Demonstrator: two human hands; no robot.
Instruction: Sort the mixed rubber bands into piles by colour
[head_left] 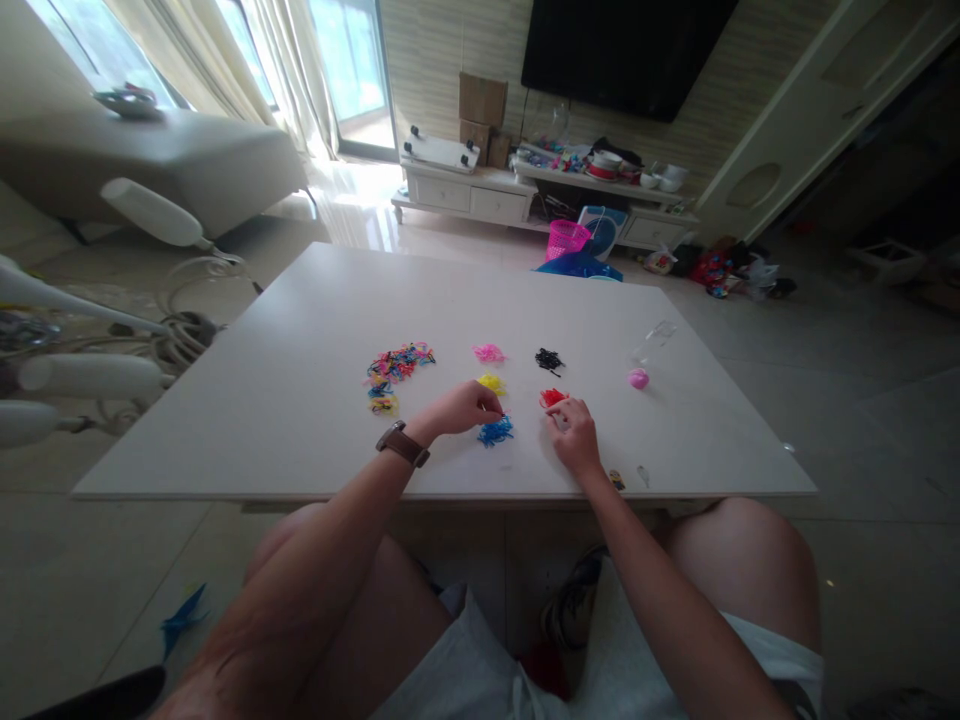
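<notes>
Small piles of thin, curly coloured bands, perhaps rubber bands, lie on the white table. My left hand is pinched just above the blue pile, and its fingers partly cover the yellow pile. At the near edge of the red pile, my right hand has its thumb and forefinger together. Whatever is between the fingertips of either hand is too small to make out. Farther back sit a pink pile and a black pile. A larger mixed-colour heap spreads to the left.
To the right lie a clear plastic container and a pink round piece. A small yellow-and-black item and a small pale clip-like thing rest near the front edge. White lamp arms stand left of the table.
</notes>
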